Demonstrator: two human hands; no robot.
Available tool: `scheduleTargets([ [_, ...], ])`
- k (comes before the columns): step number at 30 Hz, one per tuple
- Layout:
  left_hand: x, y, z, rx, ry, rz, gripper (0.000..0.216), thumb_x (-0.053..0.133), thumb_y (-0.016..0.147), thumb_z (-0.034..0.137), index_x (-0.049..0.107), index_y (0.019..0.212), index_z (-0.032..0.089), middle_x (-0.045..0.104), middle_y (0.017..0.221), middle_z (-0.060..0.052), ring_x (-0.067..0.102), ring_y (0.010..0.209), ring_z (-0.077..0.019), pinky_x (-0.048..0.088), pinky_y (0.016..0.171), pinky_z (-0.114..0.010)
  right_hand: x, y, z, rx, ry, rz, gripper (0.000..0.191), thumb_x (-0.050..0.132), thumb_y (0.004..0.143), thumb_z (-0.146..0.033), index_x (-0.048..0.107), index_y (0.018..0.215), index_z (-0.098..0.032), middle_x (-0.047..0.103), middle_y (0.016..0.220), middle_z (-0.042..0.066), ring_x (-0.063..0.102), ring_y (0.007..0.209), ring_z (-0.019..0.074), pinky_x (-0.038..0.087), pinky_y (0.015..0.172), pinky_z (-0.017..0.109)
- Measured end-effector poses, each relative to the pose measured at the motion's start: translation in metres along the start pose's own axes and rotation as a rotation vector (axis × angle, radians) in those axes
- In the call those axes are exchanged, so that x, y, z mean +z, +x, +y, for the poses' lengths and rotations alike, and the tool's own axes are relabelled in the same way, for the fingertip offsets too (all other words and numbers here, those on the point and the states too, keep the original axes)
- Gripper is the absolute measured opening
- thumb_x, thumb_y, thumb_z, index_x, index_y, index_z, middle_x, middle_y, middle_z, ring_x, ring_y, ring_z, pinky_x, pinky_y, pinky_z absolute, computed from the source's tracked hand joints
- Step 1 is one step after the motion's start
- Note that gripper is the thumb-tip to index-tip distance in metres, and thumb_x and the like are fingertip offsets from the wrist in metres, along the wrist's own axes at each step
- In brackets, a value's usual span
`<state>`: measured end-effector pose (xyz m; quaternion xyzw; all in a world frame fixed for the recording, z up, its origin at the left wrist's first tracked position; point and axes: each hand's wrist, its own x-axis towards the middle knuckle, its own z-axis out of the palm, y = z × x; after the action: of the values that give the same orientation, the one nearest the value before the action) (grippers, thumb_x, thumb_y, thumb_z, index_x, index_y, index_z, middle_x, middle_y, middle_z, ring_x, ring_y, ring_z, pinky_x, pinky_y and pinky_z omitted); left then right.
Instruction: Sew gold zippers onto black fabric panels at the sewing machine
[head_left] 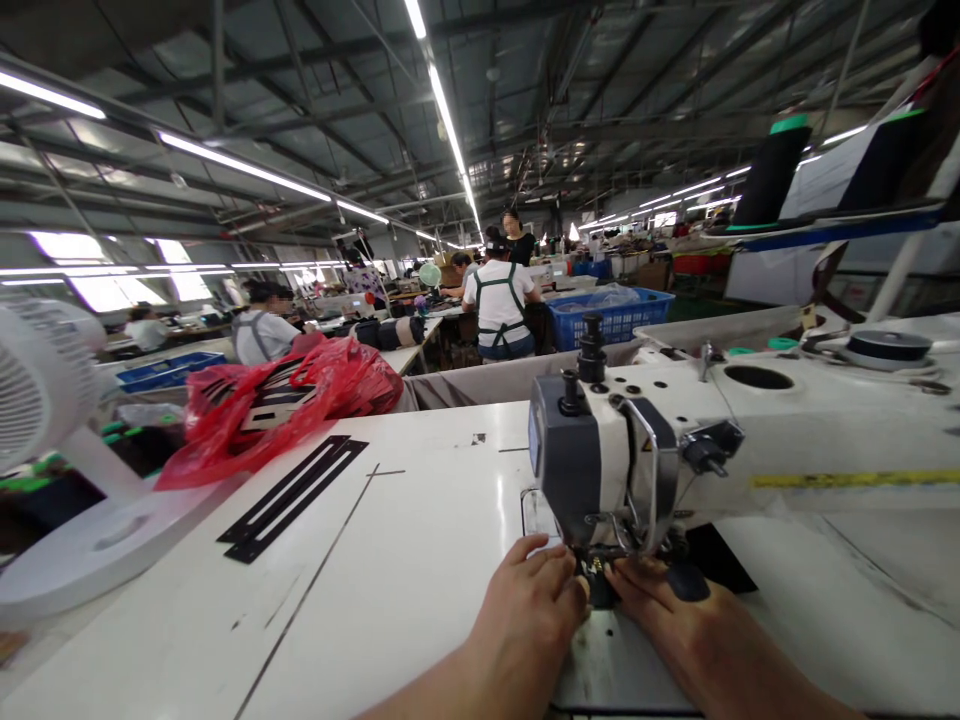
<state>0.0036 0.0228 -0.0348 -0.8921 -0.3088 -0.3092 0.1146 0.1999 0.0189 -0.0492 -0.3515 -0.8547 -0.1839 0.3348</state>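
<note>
A white and grey sewing machine (630, 450) stands on the white worktable (375, 580). Under its needle head lies a small dark piece (600, 590). My left hand (536, 590) rests to the left of the needle, fingers curled and pressed together on the dark piece. My right hand (675, 610) lies to the right of the needle, fingers stretched flat toward the same piece. A dark flat piece (720, 560) sits behind my right hand, under the machine's arm.
Black strips (292, 495) lie on the table's left half, beside a red plastic bag (277, 405) of dark parts. A white fan (45, 400) stands far left. Thread cones (772, 170) sit on a rack behind the machine. People work at tables further back near a blue crate (615, 315).
</note>
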Motion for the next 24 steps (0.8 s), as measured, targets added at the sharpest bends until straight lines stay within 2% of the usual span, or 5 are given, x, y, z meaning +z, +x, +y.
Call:
scheduleTargets([
  [5,-0.001,0.002,0.000,-0.038,-0.002,-0.101,0.008,0.057,0.086,0.024,0.059,0.083,0.017,0.067,0.090,-0.001,0.062,0.093,-0.0147,0.043,0.091,-0.032,0.005,0.003,-0.001,-0.008,-0.007,0.024,0.038,0.032,0.087,-0.004,0.065,0.092,-0.021,0.069,0.080,0.005,0.067,0.071,0.0163,0.057,0.067,0.026],
  [10,-0.003,0.003,-0.001,-0.045,-0.004,-0.137,0.009,0.056,0.087,0.024,0.061,0.084,0.017,0.068,0.091,-0.001,0.062,0.094,-0.0147,0.043,0.093,-0.033,0.003,0.002,0.002,-0.035,-0.035,0.038,0.040,0.029,0.087,-0.002,0.064,0.093,-0.019,0.070,0.078,0.005,0.067,0.070,0.0145,0.056,0.066,0.024],
  [14,-0.002,0.003,-0.001,-0.024,-0.006,-0.086,0.008,0.055,0.087,0.021,0.059,0.082,0.017,0.068,0.090,-0.001,0.062,0.093,-0.0141,0.042,0.092,-0.032,0.000,0.002,0.004,-0.068,-0.056,0.046,0.041,0.027,0.086,-0.001,0.064,0.092,-0.016,0.071,0.081,0.007,0.067,0.072,0.0150,0.056,0.066,0.024],
  [20,0.008,0.000,-0.001,-0.082,-0.021,0.036,0.007,0.060,0.083,0.020,0.058,0.077,0.017,0.067,0.084,0.001,0.063,0.081,-0.0129,0.044,0.086,-0.030,-0.005,0.005,-0.002,0.041,0.103,-0.001,0.037,0.028,0.091,-0.010,0.063,0.089,-0.020,0.071,0.085,0.004,0.067,0.077,0.0153,0.055,0.068,0.024],
  [24,0.009,-0.001,-0.001,-0.125,-0.071,0.062,0.008,0.060,0.082,0.019,0.057,0.075,0.017,0.067,0.087,0.000,0.063,0.080,-0.0142,0.044,0.088,-0.033,-0.022,0.000,0.018,0.027,0.096,-0.139,0.023,0.043,0.089,-0.021,0.060,0.105,-0.020,0.068,0.099,0.006,0.064,0.090,0.0174,0.053,0.077,0.027],
])
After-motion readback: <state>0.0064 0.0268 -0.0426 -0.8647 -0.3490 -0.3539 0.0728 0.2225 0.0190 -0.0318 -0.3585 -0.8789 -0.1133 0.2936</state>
